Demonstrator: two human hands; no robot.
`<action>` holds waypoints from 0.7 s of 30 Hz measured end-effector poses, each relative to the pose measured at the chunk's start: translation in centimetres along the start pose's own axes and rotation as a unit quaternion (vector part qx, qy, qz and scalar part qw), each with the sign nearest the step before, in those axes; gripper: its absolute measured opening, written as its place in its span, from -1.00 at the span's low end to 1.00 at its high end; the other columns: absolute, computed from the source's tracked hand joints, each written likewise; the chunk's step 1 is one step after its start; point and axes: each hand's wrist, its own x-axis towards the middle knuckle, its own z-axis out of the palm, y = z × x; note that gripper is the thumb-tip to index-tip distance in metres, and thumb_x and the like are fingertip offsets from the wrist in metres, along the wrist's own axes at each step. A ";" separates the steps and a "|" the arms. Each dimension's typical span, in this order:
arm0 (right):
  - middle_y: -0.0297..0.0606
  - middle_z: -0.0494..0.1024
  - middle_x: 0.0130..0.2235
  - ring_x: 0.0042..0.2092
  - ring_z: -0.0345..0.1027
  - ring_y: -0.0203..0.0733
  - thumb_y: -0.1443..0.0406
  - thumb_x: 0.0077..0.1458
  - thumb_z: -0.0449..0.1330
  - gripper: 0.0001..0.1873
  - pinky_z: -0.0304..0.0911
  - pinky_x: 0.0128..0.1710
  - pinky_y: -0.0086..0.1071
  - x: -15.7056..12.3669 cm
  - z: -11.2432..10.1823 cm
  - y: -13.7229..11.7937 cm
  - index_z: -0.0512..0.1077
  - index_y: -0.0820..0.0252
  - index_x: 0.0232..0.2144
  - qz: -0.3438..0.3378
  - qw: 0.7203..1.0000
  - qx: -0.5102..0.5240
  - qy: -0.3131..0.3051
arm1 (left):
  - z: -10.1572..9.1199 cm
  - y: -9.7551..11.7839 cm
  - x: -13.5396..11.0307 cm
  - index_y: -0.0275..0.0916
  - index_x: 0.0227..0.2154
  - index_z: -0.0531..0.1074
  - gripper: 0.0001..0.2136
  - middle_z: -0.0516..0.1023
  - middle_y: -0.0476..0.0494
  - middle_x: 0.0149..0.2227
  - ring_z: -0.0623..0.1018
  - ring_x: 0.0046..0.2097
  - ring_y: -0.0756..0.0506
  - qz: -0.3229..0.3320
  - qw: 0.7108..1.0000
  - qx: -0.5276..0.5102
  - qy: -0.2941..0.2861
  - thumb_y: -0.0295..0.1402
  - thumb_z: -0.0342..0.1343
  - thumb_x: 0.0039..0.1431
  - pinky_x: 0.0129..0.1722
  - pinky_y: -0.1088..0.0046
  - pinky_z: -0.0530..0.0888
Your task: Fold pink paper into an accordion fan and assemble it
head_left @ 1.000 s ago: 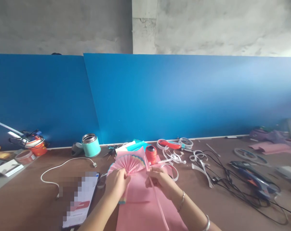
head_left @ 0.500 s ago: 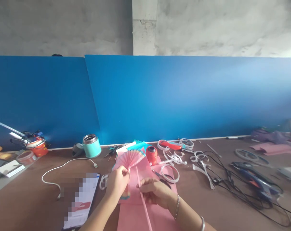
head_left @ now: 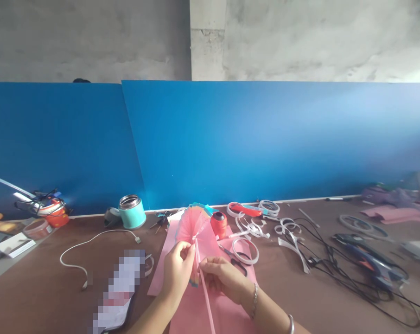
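Note:
A pleated pink paper fan (head_left: 192, 221) with a bluish patterned edge stands spread out in front of me. My left hand (head_left: 177, 271) is closed in a pinch at the fan's gathered centre. My right hand (head_left: 225, 278) pinches a long thin pink stick (head_left: 207, 304) a little lower down. The stick's upper end meets the fan's centre, where a small pale spot shows; whether they are joined I cannot tell. Beneath both hands lie pink paper sheets (head_left: 227, 315). Black-handled scissors (head_left: 240, 265) rest beside my right hand, partly under a white tape ring.
A red thread spool (head_left: 219, 225) stands just behind the scissors. White tape rings (head_left: 245, 251) and black cables (head_left: 335, 273) spread to the right. On the left are a phone (head_left: 119, 297), a white cable (head_left: 73, 264) and a turquoise cup (head_left: 132, 212). A blue partition (head_left: 248, 144) closes off the back.
The fan and my left hand have shifted right, bringing the fan's centre to the stick's top end. The fan is now more upright and rounder. My right hand has barely moved.

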 end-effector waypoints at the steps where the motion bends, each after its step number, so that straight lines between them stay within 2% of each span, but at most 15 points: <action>1: -0.32 0.48 -0.53 -0.62 0.20 -0.43 0.10 -0.13 0.27 -0.67 -0.05 -0.66 -0.55 0.0 0.0 0.0 0.34 0.25 -0.52 0.000 1.000 0.003 -0.003 | 0.0 -0.1 0.0 -0.20 -0.53 0.41 -0.79 0.53 -0.07 -0.53 0.48 -0.47 -0.08 0.000 1.000 -0.001 -0.002 -0.18 0.08 0.08 -0.44 0.50 0.32; 7: -0.37 0.42 -0.59 -0.62 0.20 -0.43 0.14 -0.13 0.28 -0.73 -0.04 -0.66 -0.57 0.0 -0.2 0.0 0.36 0.24 -0.54 0.029 0.999 0.005 0.014 | 0.2 -0.2 -0.1 -0.18 -0.51 0.44 -0.79 0.55 -0.10 -0.50 0.49 -0.44 -0.10 0.008 1.000 0.011 0.013 -0.16 0.09 0.09 -0.41 0.48 0.32; 13: -0.39 0.38 -0.65 -0.67 0.14 -0.40 0.11 -0.17 0.29 -0.71 -0.08 -0.72 -0.52 0.3 -0.2 0.3 0.38 0.21 -0.60 0.018 1.000 0.000 0.012 | 0.1 -0.2 0.0 -0.16 -0.55 0.45 -0.82 0.54 -0.11 -0.50 0.48 -0.46 -0.10 0.033 0.999 -0.009 0.026 -0.19 0.14 0.04 -0.41 0.47 0.33; 17: -0.34 0.43 -0.62 -0.66 0.19 -0.37 0.12 -0.13 0.26 -0.72 -0.06 -0.71 -0.52 0.6 -0.4 0.7 0.40 0.23 -0.59 -0.001 1.000 -0.012 0.018 | 0.2 0.3 -0.1 -0.18 -0.57 0.42 -0.85 0.52 -0.06 -0.56 0.47 -0.50 -0.06 0.019 1.000 -0.010 0.020 -0.26 0.13 0.02 -0.45 0.50 0.34; 21: -0.38 0.42 -0.63 -0.67 0.16 -0.40 0.14 -0.12 0.23 -0.75 -0.05 -0.70 -0.53 0.6 -0.5 0.9 0.38 0.23 -0.57 -0.007 0.999 -0.017 0.035 | 0.4 0.6 -0.1 -0.20 -0.58 0.39 -0.81 0.49 -0.04 -0.59 0.46 -0.52 -0.05 -0.001 1.000 -0.021 0.013 -0.23 0.10 0.03 -0.48 0.51 0.34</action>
